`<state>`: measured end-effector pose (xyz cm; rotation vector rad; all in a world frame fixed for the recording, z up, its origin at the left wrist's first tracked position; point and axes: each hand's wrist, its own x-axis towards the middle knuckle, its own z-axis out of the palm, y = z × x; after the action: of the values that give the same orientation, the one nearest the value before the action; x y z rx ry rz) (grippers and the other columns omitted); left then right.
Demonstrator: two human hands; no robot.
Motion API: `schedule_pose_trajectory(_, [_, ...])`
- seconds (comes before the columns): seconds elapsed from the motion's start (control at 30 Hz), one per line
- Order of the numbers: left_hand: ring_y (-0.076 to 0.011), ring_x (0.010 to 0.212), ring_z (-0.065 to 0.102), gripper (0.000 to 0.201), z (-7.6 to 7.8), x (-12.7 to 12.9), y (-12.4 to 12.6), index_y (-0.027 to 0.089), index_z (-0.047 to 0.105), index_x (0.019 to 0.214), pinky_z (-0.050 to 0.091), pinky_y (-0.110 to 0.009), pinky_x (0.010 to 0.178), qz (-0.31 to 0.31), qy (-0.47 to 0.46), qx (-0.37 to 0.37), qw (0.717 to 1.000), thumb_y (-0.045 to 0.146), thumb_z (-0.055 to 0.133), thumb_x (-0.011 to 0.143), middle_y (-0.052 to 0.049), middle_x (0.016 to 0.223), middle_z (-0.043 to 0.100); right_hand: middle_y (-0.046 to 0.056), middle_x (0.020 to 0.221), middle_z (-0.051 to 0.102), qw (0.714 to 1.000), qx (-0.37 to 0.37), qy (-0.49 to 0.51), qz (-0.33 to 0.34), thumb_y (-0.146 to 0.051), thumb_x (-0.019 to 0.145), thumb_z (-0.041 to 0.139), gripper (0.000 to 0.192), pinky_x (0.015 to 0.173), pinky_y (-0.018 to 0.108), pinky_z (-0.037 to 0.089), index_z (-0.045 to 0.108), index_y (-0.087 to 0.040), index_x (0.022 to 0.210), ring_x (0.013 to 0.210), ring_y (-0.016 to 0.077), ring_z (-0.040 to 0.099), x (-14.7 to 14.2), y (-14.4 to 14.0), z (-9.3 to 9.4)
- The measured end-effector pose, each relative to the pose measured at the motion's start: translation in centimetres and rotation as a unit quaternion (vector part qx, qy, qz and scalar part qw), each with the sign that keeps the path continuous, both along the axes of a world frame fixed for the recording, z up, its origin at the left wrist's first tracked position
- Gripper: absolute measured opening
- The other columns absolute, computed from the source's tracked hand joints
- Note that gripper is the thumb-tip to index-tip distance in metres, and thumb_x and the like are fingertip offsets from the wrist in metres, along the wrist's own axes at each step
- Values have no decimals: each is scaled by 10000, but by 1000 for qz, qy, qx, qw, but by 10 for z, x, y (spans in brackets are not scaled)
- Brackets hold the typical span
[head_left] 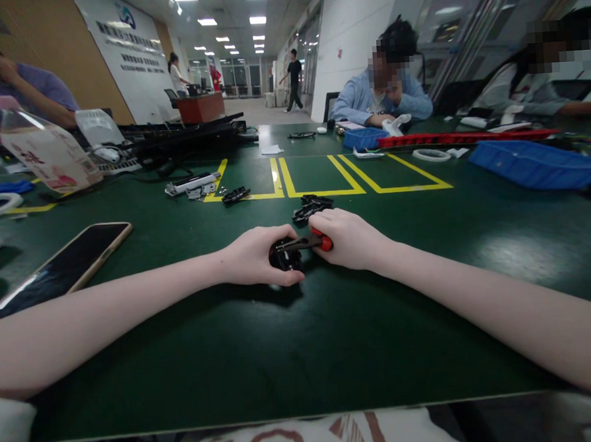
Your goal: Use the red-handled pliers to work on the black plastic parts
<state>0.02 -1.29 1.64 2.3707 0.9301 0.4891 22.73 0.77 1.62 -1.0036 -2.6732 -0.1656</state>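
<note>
Left hand (257, 255) curled round the black part (292, 264), over the green surface (294, 354); right hand (351, 239) clasping the pliers (301, 243) by their red handles (325, 242)! That part looks light, stiff, maybe brittle: best held by its sides.

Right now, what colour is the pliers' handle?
Red handle, in the right hand; shows best in the head view.

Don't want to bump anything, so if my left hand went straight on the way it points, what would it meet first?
Probably the red-handled pliers, whose tips overlap the black part in your left hand, then your right hand gripping them; exact depth is hard to judge.
</note>
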Motion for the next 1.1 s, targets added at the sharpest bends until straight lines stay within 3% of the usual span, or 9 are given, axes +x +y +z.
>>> schedule_pose_trajectory(0.57, [-153, 760, 573, 457, -2, -1, -1, 171, 586, 1039, 427, -263, 651, 16, -25, 4, 1000, 477, 766, 751, 3, 884, 634, 76, 803, 623, 1000, -9, -18, -16, -158, 771, 586, 134, 668, 302, 376, 464, -214, 773, 763, 213, 548, 2, 1, 1])
schedule_pose_trajectory(1.1, [-175, 800, 599, 483, -3, 0, -1, 161, 592, 1069, 460, -285, 676, 33, -12, 19, 999, 456, 769, 730, -28, 954, 662, 98, 826, 661, 997, 1, -63, -36, -150, 786, 590, 66, 695, 308, 392, 547, -179, 828, 798, 231, 593, -2, -2, 5])
